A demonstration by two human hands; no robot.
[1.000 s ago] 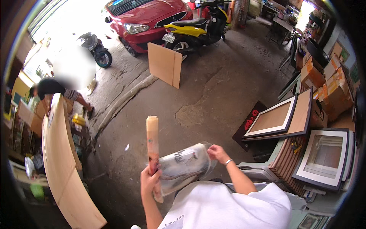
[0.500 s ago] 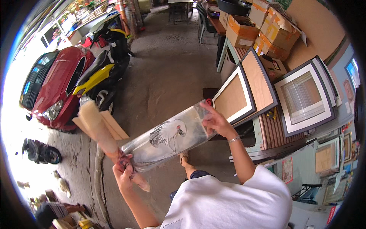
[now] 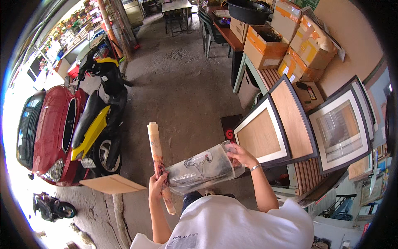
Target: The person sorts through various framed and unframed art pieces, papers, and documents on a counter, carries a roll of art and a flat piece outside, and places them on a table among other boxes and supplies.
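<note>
A red car (image 3: 52,135) stands at left, a scooter (image 3: 94,124) just beside it. Frames (image 3: 262,135) rest at right. Before the white shirt (image 3: 236,222), a bird print (image 3: 203,169) in clear plastic meets a patterned roll (image 3: 154,139). The left hand (image 3: 157,186) wraps the roll; the right hand (image 3: 241,156) pinches the print's right end.

The left hand (image 3: 156,185) covers part of the patterned roll (image 3: 155,145). Glare on the clear sleeve (image 3: 178,176) veils parts of the bird picture (image 3: 200,162). The white shirt (image 3: 232,224), cut off by the lower edge, hides most of the dark shorts (image 3: 191,199); 1 foot (image 3: 209,192) shows only partly. The yellow scooter (image 3: 94,133) blocks some of the red car (image 3: 43,153). Goods at upper left (image 3: 81,33) are too small to tell
</note>
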